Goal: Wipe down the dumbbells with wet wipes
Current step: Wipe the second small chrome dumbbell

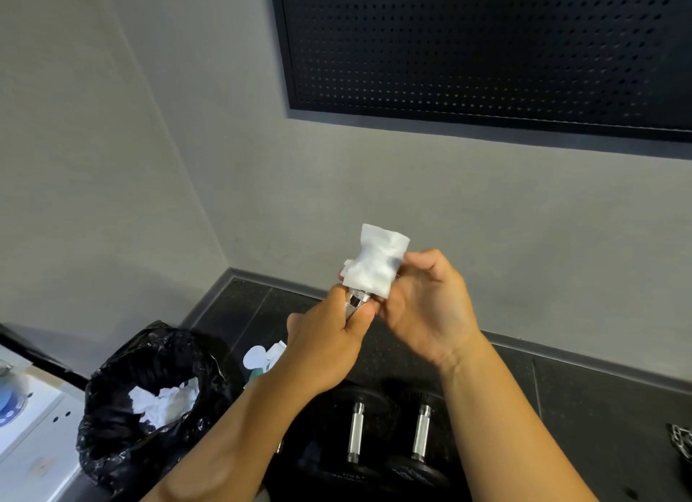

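Observation:
My left hand (329,344) grips a knurled chrome dumbbell bar (355,302) and holds it up in the air, pointing away from me. A white wet wipe (374,265) is wrapped over the bar's far end, and my right hand (423,303) curls round it from the right. Two dumbbells lie on the floor below my arms, side by side, with chrome handles (355,432) (421,432) and black plates. Behind my left wrist a wet wipe pack (262,359) shows partly, with a white flap.
A black rubbish bag (123,419) with used white wipes inside stands at the lower left. A white cabinet (33,434) lies at the far left edge. Grey walls meet in a corner, with a black perforated panel (486,44) above. The floor is dark tile.

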A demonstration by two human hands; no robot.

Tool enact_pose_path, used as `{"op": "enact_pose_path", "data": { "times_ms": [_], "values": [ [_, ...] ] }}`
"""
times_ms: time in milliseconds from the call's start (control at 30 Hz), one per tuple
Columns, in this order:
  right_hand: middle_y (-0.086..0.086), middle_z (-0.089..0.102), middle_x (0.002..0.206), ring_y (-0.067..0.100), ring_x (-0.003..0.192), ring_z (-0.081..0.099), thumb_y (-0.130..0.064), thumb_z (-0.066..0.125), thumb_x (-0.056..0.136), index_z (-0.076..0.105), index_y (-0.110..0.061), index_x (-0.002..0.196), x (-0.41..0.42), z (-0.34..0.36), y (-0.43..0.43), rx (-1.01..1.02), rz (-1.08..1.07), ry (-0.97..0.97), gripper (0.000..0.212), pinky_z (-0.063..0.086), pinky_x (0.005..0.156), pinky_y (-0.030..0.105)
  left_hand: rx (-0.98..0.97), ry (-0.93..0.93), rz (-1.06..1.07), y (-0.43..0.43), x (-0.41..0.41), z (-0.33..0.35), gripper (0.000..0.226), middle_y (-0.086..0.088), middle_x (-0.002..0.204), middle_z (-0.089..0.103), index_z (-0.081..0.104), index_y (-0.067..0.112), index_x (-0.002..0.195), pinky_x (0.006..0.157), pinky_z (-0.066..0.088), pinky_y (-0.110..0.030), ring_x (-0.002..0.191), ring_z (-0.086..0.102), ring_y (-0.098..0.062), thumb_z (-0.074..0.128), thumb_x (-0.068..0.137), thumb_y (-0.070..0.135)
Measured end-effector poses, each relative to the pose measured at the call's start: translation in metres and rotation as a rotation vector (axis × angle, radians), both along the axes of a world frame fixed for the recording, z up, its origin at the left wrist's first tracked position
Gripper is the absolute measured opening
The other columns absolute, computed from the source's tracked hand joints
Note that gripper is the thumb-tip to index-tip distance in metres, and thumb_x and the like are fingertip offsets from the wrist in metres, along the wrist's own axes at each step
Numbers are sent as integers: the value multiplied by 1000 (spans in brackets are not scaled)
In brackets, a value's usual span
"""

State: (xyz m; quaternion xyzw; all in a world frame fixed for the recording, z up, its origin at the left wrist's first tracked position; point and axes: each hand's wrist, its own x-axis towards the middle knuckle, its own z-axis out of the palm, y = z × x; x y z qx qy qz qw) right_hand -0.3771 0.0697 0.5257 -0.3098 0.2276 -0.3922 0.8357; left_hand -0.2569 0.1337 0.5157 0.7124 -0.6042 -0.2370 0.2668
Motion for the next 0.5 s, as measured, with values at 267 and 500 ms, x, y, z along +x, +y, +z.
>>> {"op": "enact_pose_path", "data": {
  "times_ms": [267,500],
  "values": [
    [19,66,107,31,100,64,-37,63,75,59,-7,121,13,-2,5,-34,-131,242,55,47,97,44,-35,-19,-30,6,4,-3,25,9,63,48,48,22,117,103,27,-36,72,54,-7,36,100,36],
    [13,70,84,36,92,68,-30,57,92,61,-9,112,17,6,-8,21,-136,336,29,49,94,46,-71,5,-13,10,5,-6,25,10,62,49,45,27,121,97,18,-27,79,58,-10,39,100,38]
  ]
}}
